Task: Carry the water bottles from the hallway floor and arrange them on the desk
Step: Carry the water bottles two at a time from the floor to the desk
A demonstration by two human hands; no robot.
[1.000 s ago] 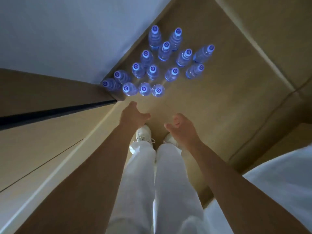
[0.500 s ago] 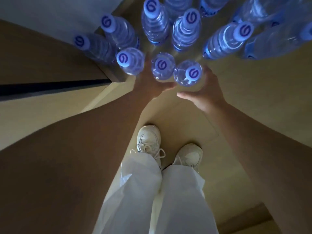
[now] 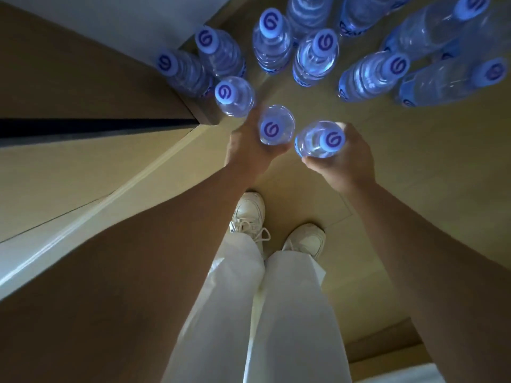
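Observation:
Several clear water bottles with blue caps stand clustered on the beige hallway floor, seen from above. My left hand grips one bottle at the front of the group. Just to its right, my right hand grips a second bottle, which tilts slightly toward me. A third front bottle stands free just left of my left hand. The rest stand behind, toward the top of the view. The desk is not in view.
A wall corner with a dark gap and pale skirting runs along the left. My white shoes and white trousers are directly below. A white surface shows at the bottom right corner.
I bent down toward the bottles, so they grew much larger in view. Both hands reached forward from empty and closed round the two nearest bottles, which now sit closer to me.

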